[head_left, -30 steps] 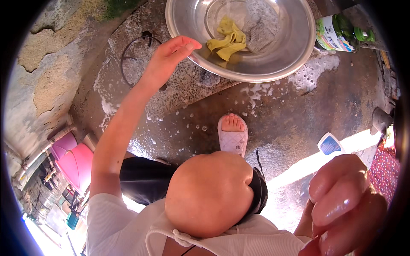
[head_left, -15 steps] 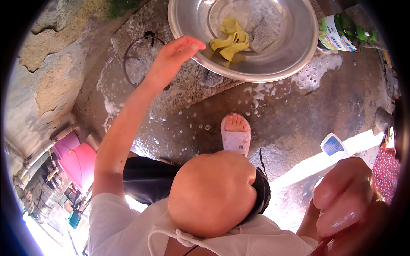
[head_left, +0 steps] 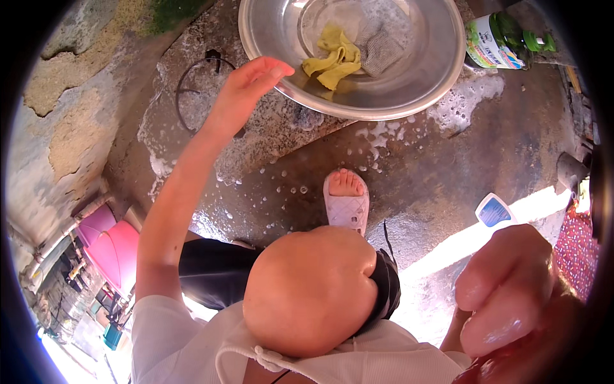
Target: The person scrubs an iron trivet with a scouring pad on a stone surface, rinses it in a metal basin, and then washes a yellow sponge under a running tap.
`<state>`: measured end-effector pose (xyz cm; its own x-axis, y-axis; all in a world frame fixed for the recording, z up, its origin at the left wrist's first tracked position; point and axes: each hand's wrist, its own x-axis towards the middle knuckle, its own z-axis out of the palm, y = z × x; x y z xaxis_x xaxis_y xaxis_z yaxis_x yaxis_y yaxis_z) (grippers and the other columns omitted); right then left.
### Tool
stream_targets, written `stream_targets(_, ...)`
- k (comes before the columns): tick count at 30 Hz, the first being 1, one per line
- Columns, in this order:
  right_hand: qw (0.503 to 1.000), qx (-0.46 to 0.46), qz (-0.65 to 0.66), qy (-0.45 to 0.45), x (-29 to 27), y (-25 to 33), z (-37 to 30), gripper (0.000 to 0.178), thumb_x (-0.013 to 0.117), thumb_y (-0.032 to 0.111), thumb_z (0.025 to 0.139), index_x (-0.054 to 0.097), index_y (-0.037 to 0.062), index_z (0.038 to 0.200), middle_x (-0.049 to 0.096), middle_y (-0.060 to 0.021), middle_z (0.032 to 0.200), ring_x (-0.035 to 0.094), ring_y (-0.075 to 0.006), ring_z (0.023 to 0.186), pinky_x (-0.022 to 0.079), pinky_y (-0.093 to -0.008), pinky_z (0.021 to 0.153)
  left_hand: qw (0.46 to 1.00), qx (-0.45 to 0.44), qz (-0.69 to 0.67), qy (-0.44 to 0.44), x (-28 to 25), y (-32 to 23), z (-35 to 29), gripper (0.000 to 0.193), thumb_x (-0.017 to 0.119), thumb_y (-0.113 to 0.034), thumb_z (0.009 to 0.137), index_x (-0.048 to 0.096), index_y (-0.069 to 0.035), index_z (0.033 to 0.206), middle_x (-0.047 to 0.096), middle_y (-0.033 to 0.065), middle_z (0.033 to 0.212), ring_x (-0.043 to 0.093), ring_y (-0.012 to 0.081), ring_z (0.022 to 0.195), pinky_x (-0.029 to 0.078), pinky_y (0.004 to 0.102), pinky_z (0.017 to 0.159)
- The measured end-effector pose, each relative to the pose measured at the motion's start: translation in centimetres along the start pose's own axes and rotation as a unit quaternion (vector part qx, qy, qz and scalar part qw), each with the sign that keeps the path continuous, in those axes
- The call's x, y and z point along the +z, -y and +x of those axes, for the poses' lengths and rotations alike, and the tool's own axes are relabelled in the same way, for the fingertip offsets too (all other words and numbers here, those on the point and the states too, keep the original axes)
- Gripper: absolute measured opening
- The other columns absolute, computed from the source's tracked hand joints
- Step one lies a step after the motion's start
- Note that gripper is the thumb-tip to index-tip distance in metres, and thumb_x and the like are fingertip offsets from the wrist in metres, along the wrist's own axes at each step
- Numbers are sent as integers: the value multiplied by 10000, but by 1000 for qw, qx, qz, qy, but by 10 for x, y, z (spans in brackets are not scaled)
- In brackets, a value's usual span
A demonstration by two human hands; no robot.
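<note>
My left hand (head_left: 246, 89) reaches out on a bare arm, its fingers extended with the tips at the near rim of a wide metal basin (head_left: 435, 77). Inside the basin lie a crumpled yellow cloth (head_left: 332, 61) and a grey mesh scrubber (head_left: 380, 54). My right hand (head_left: 505, 294) hovers very close to the camera at the lower right, wet, with its fingers curled. Whether it holds anything is hidden. My bent knee (head_left: 307, 288) fills the lower middle.
The basin stands on a wet, foamy stone slab (head_left: 268, 134) over wet concrete. My foot in a white slipper (head_left: 345, 198) rests below it. A green bottle (head_left: 499, 41) lies at the upper right, a blue-and-white packet (head_left: 494, 210) on the ground, and a pink object (head_left: 109, 246) at the left.
Almost nothing: my left hand stays at the basin's rim, and my right hand has drifted slightly in front of the camera.
</note>
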<state>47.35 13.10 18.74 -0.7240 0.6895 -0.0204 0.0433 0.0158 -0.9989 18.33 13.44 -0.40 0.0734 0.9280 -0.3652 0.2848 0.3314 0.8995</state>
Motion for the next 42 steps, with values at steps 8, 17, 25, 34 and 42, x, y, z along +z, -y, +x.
stream_targets(8, 1000, 0, -11, 24, 0, -2, -3, 267, 740, 47, 610, 495, 148, 586, 496, 33, 585, 416, -128, 625, 335, -238, 587, 1000, 2, 8, 3, -2, 0, 0, 275, 499, -299, 882, 592, -60, 981, 601, -14, 936, 493, 73, 894, 364, 245, 849)
stream_targets(17, 995, -9, 62, 79, -5, -11, 9, 262, 697, 36, 665, 485, 130, 542, 486, 6, 558, 408, -165, 525, 285, -260, 458, 1000, 1, 0, -3, 3, 0, -2, 265, 494, -282, 886, 593, -58, 986, 604, -9, 946, 501, 79, 892, 362, 251, 855)
stream_targets(25, 974, -188, 78, -101, 19, -111, 12, 314, 595, 41, 726, 517, -12, 1025, 416, -21, 652, 342, -100, 508, 325, -235, 476, 1000, -5, 15, 8, -1, -1, -6, 306, 484, -315, 880, 579, -53, 1009, 597, 8, 999, 496, 93, 935, 351, 265, 883)
stream_targets(34, 975, -198, 58, -79, 13, -113, 26, 473, 502, -77, 700, 473, -35, 1171, 408, 6, 698, 322, -64, 556, 294, -197, 502, 1000, -8, 18, 4, -9, -14, -3, 353, 487, -350, 873, 563, -47, 1036, 593, 21, 1021, 499, 102, 951, 356, 283, 885)
stream_targets(42, 921, 37, 334, -196, -16, -176, 146, 117, 544, 173, 864, 530, 64, 906, 529, -3, 739, 468, -55, 582, 380, -184, 493, 964, -79, -252, -25, 16, -28, 50, 315, 419, -293, 895, 456, -92, 1135, 578, 52, 1054, 520, 147, 1002, 380, 308, 879)
